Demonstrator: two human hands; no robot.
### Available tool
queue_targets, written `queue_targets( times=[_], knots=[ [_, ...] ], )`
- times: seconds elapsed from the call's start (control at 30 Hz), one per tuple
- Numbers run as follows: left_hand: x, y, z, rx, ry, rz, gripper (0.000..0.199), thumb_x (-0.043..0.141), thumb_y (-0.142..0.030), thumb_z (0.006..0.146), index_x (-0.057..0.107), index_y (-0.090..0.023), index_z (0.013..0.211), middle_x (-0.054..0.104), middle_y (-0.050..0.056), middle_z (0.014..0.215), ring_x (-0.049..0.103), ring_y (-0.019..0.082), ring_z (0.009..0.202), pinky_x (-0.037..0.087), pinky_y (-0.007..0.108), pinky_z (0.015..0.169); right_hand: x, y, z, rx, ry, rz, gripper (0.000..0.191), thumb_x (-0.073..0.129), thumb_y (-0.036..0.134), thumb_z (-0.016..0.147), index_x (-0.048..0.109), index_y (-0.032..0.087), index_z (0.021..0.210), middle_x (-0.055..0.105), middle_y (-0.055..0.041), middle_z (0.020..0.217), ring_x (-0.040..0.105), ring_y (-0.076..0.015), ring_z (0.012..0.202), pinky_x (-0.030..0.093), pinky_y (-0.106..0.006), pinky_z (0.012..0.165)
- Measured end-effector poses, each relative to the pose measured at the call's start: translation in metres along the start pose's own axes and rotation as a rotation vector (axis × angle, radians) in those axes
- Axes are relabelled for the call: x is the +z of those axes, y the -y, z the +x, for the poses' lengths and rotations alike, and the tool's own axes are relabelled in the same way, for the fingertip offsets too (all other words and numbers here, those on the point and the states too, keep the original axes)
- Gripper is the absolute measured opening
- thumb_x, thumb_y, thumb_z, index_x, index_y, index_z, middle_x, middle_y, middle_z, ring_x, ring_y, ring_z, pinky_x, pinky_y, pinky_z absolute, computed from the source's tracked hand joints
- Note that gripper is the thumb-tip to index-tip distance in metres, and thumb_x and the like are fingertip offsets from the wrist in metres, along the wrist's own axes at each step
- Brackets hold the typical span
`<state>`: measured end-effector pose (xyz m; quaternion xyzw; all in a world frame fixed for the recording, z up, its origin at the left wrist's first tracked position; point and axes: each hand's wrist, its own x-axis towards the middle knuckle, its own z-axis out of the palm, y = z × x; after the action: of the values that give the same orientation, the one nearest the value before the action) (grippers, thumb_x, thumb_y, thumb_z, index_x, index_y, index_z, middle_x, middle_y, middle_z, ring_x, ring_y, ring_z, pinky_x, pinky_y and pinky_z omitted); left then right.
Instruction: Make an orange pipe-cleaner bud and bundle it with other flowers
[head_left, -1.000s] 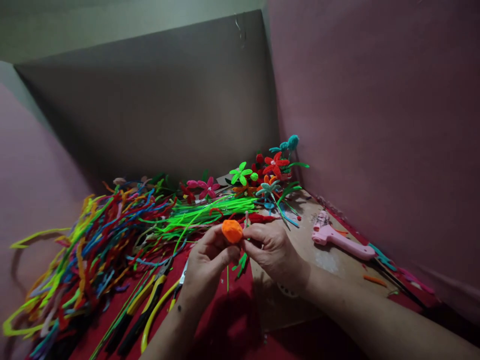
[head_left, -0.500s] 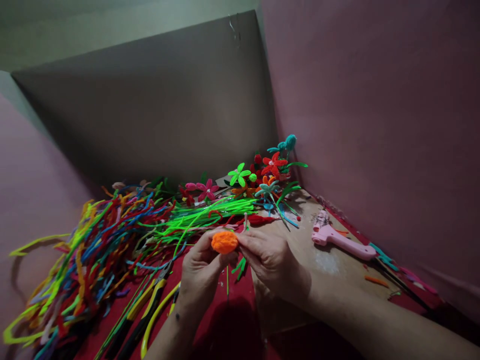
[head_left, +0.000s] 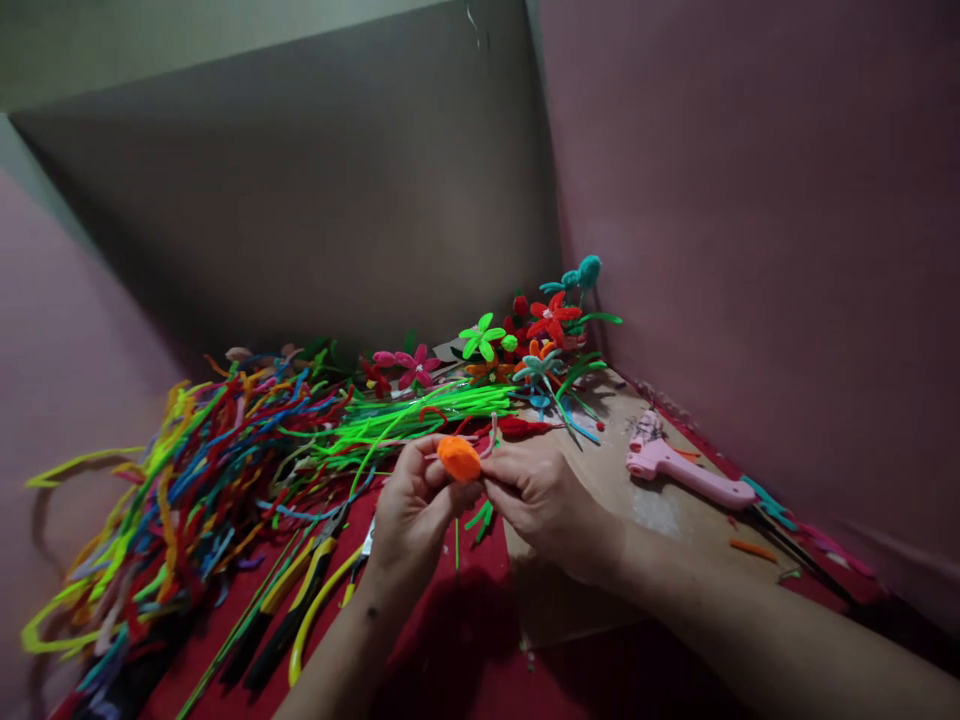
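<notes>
Pink wall [head_left: 750,250] borders the right edge of the red worktop [head_left: 495,562]. Over its middle, my left hand [head_left: 418,512] and right hand [head_left: 553,512] pinch 1 orange fuzzy piece [head_left: 459,458]. Expect light, soft, crushable handling; grip its sides. Whether the far-corner flowers [head_left: 553,314] stand in a container, I cannot tell.

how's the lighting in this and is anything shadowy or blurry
Head view: dim light, a soft pale patch on the grey panel; head view: dark shadow on the red surface below the left hand; head view: the orange piece looks slightly blurred, its fine texture hard to make out.
</notes>
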<state>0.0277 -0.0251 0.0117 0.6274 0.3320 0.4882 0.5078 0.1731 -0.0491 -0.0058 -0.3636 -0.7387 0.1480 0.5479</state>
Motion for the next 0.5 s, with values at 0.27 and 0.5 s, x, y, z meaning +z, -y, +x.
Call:
queue_targets(
  times=[0.27,0.5],
  knots=[
    [-0.032,-0.015,0.016,-0.032,0.037,-0.036,0.045,0.072,-0.014,0.062,0.049,-0.018,0.101,0.065,0.001,0.073,0.060,0.013,0.062,0.046,0.022,0.050,-0.016,0.001,0.021,0.458,-0.102,0.390,0.010,0.057,0.015,0.070,0.065,0.013,0.065,0.055,0.0032,0.053,0.041,-0.0058,0.046,0.032,-0.020,0.045],
    [-0.050,0.003,0.017,-0.343,-0.022,0.684,0.032,0.044,-0.045,0.079,0.055,-0.017,0.070,0.050,-0.004,0.048,0.037,0.007,0.033,0.026,0.020,0.036,-0.019,-0.020,0.029,0.688,-0.249,0.849,0.010,0.065,0.024,0.063,0.063,0.014,0.064,0.059,0.0007,0.052,0.036,-0.0047,0.037,0.023,-0.022,0.038]
  ],
)
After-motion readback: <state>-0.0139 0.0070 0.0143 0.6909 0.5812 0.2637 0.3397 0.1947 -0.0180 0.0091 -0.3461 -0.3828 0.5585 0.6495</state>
